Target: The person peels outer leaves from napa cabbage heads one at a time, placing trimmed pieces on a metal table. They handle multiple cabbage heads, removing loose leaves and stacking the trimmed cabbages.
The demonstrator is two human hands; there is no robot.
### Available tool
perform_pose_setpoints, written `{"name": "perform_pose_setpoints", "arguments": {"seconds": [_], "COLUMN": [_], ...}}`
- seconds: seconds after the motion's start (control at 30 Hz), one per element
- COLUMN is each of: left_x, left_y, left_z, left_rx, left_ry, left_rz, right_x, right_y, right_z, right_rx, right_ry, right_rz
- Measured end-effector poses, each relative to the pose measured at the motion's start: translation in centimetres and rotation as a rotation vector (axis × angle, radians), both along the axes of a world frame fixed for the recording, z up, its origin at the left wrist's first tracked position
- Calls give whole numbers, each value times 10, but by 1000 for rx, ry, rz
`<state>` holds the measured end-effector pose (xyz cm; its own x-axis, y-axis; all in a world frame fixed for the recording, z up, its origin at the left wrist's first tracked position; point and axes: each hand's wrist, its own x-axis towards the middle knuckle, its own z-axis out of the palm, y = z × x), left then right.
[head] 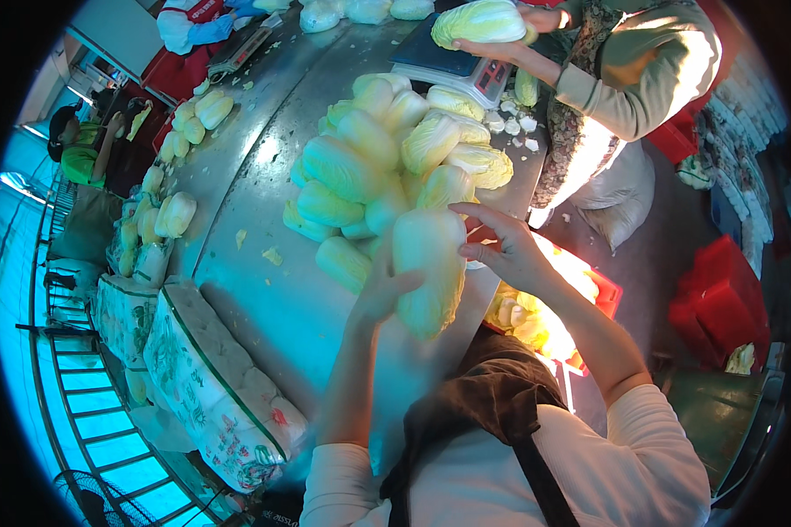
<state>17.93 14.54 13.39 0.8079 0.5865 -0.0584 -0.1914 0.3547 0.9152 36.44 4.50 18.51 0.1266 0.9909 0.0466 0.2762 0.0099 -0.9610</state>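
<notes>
A trimmed napa cabbage (428, 277) is held up over the metal table, its pale butt end away from me and its leafy tip towards me. My left hand (387, 283) grips it from the left, thumb across its upper face. At the cabbage's right edge is my right hand (501, 247), fingers apart, with index finger and thumb at its side; whether they press on it is unclear. Just beyond my hands lies a heap of napa cabbages (349, 165) on the table.
The metal table (263, 217) carries leaf scraps. Across it, a person's hands (494, 49) hold a cabbage over a digital scale (448, 69). A red crate (603, 293) of leaves stands at my right; packed bags of cabbages (217, 382) lie left. More people work at far left.
</notes>
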Motion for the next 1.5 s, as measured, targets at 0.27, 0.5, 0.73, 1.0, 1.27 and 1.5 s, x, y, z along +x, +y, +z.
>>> {"name": "perform_pose_setpoints", "arguments": {"seconds": [0.27,0.5,0.73,1.0,1.27,1.5], "left_x": [10,21,29,41,66,63], "left_y": [-5,5,9,-14,0,-5], "left_z": [11,3,-9,-26,-60,-28], "left_rx": [343,312,-192,-853,-512,-313], "left_ry": [236,280,138,-114,31,11], "left_rz": [126,101,-180,-221,-45,266], "right_x": [5,11,77,153,11,-7], "right_y": [20,18,23,-82,-42,-23], "right_z": [-23,-40,-61,-99,-71,-57], "right_rx": [3,238,308,-651,-79,332], "right_ry": [-153,-314,-348,-1053,789,-199], "right_rz": [18,-141,-59,-327,-180,-471]}}
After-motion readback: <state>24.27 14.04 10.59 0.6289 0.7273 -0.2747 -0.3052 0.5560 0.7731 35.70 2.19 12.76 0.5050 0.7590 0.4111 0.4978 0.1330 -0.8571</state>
